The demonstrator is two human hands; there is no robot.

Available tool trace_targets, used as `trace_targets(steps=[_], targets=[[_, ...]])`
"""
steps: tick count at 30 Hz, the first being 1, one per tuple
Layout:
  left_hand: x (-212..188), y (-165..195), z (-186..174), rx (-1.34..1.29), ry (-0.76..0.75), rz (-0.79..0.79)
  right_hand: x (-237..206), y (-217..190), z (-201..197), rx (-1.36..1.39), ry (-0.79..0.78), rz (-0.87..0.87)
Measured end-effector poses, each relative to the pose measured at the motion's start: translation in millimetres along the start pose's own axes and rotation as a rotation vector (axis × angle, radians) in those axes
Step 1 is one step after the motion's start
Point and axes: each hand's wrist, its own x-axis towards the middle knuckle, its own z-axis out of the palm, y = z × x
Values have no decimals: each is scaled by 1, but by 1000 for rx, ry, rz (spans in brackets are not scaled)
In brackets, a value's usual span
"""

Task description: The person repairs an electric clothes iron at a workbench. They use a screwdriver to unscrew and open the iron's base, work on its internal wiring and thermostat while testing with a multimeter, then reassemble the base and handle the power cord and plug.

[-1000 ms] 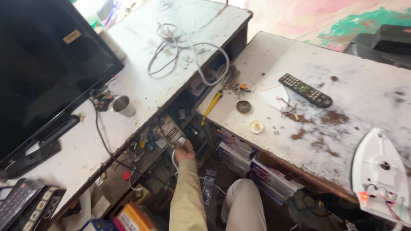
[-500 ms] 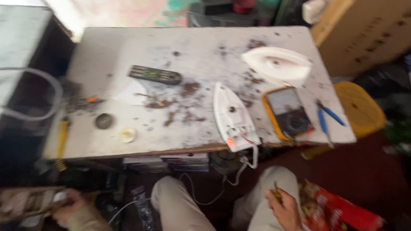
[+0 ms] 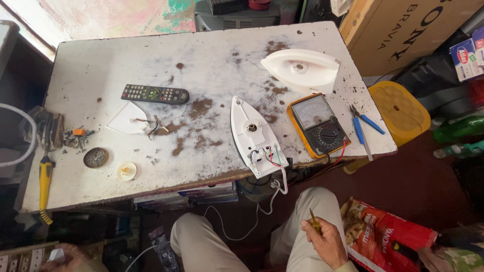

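Head view: the iron base [image 3: 256, 135] lies opened on the table [image 3: 101, 65], wires bared at its near end, its shell [image 3: 301, 69] set apart. Its long axis runs away from the person, tip pointing far. The right hand [image 3: 326, 242] grips a small screwdriver [image 3: 314, 222] over the lap; the left hand [image 3: 68, 256] rests low by a power strip [image 3: 22, 259], grasp unclear.
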Motion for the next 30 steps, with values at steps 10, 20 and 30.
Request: trace_targets(steps=[10, 20, 30], targets=[[-72, -24, -116, 125, 290, -611, -10, 9, 0, -29, -57, -174], [-312, -22, -278, 1134, -921, -676, -72, 1, 68, 580, -937, 111], [-432, -12, -183, 1279, -1442, -615, -41, 95, -31, -80, -542, 18]])
